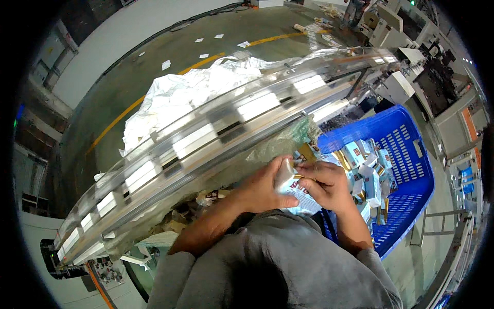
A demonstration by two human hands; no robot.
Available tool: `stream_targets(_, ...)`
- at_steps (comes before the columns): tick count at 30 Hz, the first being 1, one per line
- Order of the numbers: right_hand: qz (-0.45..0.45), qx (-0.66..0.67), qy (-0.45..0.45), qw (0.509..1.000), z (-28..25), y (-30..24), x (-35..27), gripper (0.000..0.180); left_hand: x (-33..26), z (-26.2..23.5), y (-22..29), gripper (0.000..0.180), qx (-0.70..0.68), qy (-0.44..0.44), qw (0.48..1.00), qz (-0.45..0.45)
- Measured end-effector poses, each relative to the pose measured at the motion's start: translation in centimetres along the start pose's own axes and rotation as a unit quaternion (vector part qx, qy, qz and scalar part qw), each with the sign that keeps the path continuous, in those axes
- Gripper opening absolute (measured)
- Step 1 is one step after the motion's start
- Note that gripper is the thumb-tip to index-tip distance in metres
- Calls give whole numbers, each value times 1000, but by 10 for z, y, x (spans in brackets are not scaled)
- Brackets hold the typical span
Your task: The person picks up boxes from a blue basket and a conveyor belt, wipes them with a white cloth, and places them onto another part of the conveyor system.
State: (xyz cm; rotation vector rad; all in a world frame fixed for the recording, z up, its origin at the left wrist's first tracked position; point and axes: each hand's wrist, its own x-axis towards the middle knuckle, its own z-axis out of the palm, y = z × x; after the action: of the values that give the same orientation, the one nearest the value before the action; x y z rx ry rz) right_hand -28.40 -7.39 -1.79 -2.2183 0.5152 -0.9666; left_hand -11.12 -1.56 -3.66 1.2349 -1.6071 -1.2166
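Observation:
Close in front of my body, my left hand [265, 185] is wrapped round a small white and light-blue carton [302, 202]. My right hand [329, 184] pinches the top end of the same carton, where a golden-brown flap [305, 153] sticks up. What lies between the right fingertips is partly hidden. Just beyond my right forearm stands a blue plastic basket [419, 190], holding several similar light-blue cartons [371, 188] in a loose heap.
A conveyor [216, 129] with clear side guards crosses in front, carrying spaced white boxes [194, 140]. White sheeting [190, 90] is bunched behind it. Below its near side lies a bag of brown scraps [193, 211]. Machines [391, 31] stand at the far right.

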Motion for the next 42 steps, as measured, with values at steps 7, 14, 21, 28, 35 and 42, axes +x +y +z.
stream_targets(7, 219, 236, 248, 914, 24, 12, -4, 12, -21, 18, -29, 45, -255, 147, 951, -97)
stream_targets(14, 118, 197, 403, 886, 8, 26, 14, 11, -81, -21, -42, 54, -552, 274, 787, -18)
stream_targets(21, 165, 292, 77, 939, 43, 63, -3, 84, -77, -15, -69, 54, -548, 268, 792, 15)
stream_targets(28, 318, 338, 47, 885, -2, 22, -16, 84, -7, 7, -25, 51, -141, 211, 963, 93)
stream_targets(35, 277, 557, 315, 717, -31, 42, -105, 65, 3, 9, -16, 17, 255, 179, 878, 364)
stream_targets(42, 295, 457, 420, 726, -46, 37, -116, 64, 51, 38, -145, 32, 413, -14, 909, -45)
